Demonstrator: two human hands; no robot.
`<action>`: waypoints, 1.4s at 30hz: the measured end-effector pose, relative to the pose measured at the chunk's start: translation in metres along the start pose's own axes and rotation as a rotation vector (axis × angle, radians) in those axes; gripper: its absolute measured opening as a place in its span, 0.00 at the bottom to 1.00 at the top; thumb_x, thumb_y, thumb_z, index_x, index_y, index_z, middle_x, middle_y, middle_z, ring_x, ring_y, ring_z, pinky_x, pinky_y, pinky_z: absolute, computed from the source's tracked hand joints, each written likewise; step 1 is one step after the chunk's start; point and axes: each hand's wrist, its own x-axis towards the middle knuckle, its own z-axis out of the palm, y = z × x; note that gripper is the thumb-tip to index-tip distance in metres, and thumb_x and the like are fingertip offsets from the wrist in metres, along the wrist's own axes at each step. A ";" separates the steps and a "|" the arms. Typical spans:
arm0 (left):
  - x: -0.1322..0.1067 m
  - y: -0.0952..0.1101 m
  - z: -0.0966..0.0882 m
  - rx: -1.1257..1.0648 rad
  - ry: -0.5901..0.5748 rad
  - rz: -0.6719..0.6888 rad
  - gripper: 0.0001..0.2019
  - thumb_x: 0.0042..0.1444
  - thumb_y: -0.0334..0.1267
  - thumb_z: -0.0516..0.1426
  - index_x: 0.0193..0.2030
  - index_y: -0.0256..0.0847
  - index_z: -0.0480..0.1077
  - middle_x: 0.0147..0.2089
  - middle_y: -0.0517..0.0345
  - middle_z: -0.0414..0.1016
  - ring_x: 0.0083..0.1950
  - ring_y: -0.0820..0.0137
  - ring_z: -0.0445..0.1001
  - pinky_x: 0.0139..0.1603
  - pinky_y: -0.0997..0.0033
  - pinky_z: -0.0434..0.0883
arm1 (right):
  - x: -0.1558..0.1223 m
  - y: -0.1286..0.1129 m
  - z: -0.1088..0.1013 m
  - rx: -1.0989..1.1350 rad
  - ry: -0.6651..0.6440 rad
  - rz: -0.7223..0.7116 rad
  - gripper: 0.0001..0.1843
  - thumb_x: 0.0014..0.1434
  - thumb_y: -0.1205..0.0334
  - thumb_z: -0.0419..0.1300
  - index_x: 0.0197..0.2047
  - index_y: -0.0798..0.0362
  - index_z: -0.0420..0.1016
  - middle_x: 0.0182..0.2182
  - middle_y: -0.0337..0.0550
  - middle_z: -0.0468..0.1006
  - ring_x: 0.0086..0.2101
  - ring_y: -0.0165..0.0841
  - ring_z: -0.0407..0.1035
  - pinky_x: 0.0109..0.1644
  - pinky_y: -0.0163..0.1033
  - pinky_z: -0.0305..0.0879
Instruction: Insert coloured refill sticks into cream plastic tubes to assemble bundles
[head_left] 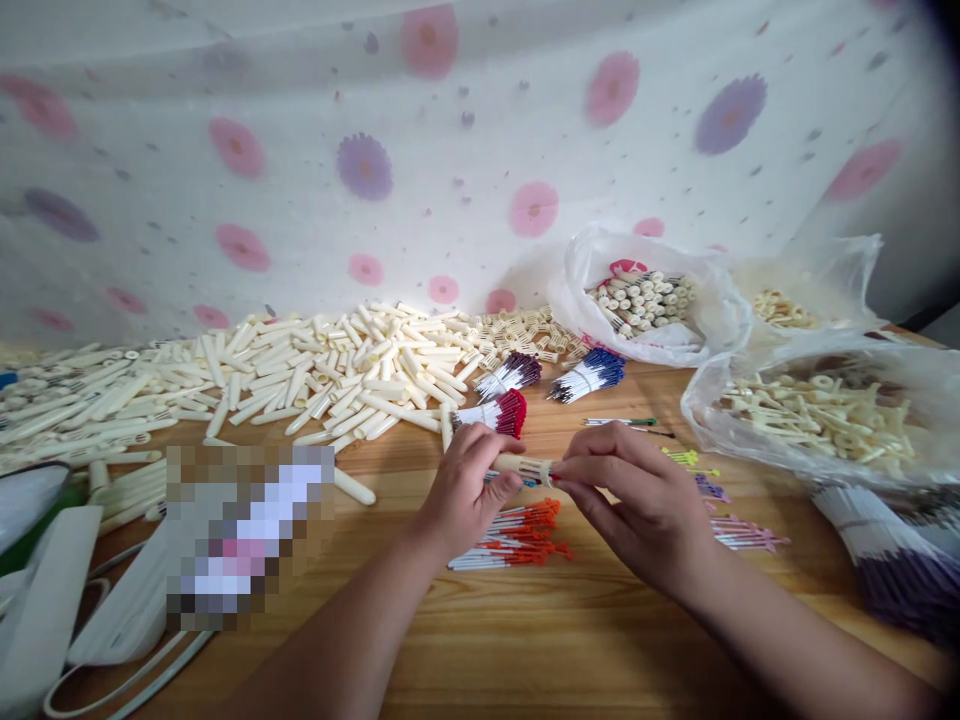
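Both the left hand [465,490] and the right hand [637,505] pinch a slim cream plastic pen barrel [525,466] by its ends over the middle of the wooden table [525,640]; it looks light, stiff and rather slippery.

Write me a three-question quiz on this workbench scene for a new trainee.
1. True or false: the left hand and the right hand both grip one cream pen barrel.
2. What tip colour have the refills lying on the wooden table just below the hands? A blue, B orange, C green.
3. Fill in: the clear plastic bags of cream parts sit on the ____ side of the table.
Key: 1 true; 2 B; 3 right.
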 end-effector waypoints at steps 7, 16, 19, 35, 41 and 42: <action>-0.002 0.000 0.003 0.117 0.102 0.034 0.21 0.60 0.53 0.48 0.43 0.38 0.71 0.38 0.50 0.67 0.43 0.63 0.66 0.44 0.64 0.64 | 0.001 0.005 0.001 0.062 -0.036 0.071 0.06 0.55 0.72 0.60 0.34 0.52 0.70 0.32 0.41 0.69 0.33 0.29 0.67 0.36 0.35 0.65; -0.002 -0.001 0.008 0.222 0.188 0.017 0.19 0.60 0.52 0.50 0.41 0.39 0.72 0.37 0.51 0.68 0.41 0.64 0.66 0.42 0.64 0.65 | 0.000 0.010 0.008 0.187 -0.041 0.248 0.03 0.57 0.68 0.58 0.31 0.52 0.71 0.36 0.43 0.70 0.39 0.32 0.67 0.43 0.38 0.65; -0.002 0.000 0.008 0.233 0.213 0.015 0.18 0.60 0.51 0.50 0.41 0.39 0.72 0.36 0.51 0.68 0.41 0.63 0.66 0.42 0.64 0.64 | 0.000 0.009 0.010 0.300 -0.062 0.342 0.06 0.59 0.64 0.57 0.31 0.52 0.72 0.38 0.45 0.70 0.40 0.33 0.67 0.45 0.40 0.65; 0.010 -0.056 -0.010 -0.043 0.021 -0.408 0.09 0.49 0.42 0.59 0.33 0.39 0.73 0.30 0.58 0.73 0.32 0.68 0.69 0.33 0.72 0.64 | 0.007 0.045 0.041 -0.543 -0.822 0.234 0.14 0.63 0.64 0.49 0.39 0.54 0.76 0.36 0.48 0.77 0.38 0.36 0.71 0.39 0.35 0.62; 0.010 -0.055 -0.004 0.038 0.019 -0.331 0.07 0.50 0.39 0.58 0.32 0.38 0.75 0.33 0.56 0.76 0.34 0.67 0.70 0.37 0.71 0.64 | 0.009 0.043 0.058 -0.657 -0.858 0.184 0.12 0.60 0.70 0.50 0.37 0.57 0.75 0.34 0.52 0.76 0.35 0.37 0.71 0.32 0.34 0.59; 0.011 -0.055 -0.003 0.046 0.015 -0.336 0.07 0.50 0.39 0.58 0.33 0.39 0.75 0.34 0.56 0.76 0.35 0.67 0.71 0.37 0.71 0.64 | 0.009 0.043 0.058 -0.664 -0.857 0.175 0.11 0.60 0.70 0.50 0.37 0.57 0.75 0.34 0.52 0.76 0.35 0.37 0.71 0.32 0.34 0.58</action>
